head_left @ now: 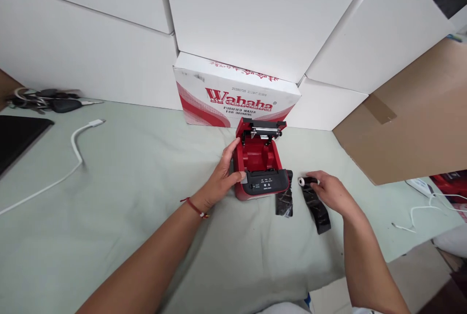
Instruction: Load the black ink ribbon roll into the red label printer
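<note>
A small red and black printer stands on the cloth with its lid raised, and the red bay inside shows. My left hand grips its left side, the thumb on the front corner and the fingers along the edge. To the right of the printer, my right hand is closed on a small roll of black ribbon with a white core end. A loose tail of ribbon hangs from it onto the cloth. Another black strip lies against the printer's right side, partly hidden by it.
A Wahaha water carton and white boxes stand behind the printer. At left lie keys, a white cable and a dark flat object. A brown cardboard panel and a white cord are at right.
</note>
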Demonstrator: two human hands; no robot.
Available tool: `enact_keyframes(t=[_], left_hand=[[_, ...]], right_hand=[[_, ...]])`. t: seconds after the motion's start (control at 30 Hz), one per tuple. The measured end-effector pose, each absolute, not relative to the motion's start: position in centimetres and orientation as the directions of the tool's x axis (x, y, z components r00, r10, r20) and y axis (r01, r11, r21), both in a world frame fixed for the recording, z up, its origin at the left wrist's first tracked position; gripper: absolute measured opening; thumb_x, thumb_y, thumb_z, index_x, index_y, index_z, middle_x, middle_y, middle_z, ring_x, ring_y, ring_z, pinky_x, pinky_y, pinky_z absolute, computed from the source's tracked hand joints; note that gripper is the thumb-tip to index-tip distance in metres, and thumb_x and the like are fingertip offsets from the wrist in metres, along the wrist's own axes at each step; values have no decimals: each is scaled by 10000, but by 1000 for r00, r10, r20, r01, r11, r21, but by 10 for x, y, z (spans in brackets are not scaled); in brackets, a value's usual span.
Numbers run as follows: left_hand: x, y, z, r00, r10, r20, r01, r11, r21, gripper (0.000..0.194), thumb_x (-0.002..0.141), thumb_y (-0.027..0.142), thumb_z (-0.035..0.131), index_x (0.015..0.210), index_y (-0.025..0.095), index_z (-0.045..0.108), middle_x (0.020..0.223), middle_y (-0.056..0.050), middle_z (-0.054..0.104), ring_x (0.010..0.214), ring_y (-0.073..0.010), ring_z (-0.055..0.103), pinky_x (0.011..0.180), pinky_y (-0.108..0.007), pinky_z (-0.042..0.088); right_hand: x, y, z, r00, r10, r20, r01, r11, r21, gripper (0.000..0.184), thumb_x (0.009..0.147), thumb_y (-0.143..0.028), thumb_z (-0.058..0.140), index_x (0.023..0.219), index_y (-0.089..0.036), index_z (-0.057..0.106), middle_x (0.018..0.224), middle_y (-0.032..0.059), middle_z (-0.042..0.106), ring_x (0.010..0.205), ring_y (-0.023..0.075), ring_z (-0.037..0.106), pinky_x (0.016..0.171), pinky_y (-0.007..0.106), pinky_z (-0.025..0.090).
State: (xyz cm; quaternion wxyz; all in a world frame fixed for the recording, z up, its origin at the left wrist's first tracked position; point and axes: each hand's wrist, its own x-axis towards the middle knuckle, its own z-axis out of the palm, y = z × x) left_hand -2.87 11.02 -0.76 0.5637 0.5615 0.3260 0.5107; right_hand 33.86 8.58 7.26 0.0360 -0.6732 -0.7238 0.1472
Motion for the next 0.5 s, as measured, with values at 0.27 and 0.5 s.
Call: enact_keyframes(t=[0.27,0.5], left_hand=[[-29,112,-13,258,938,230,-218,-175,960,964,923,406,743,1758,349,265,1835,-68,299,1710,-394,236,1426,-650,133],[-28,112,-11,246,944,218,-195,-173,966,960,918,409,730,1757,333,268,1833,-86,303,1698,-408,265,1413,-660,163]], right_hand=[[347,81,55,-150,972,-180,961,100,-257,522,971,-180,563,1474,-246,686,1566,116,659,1112,233,767,1001,417,605],[323,81,124,-422,822,-382,890,295,-347,325,961,-185,620,1208,-296,799,1181,35,814,988,223,777,863,321,610]])
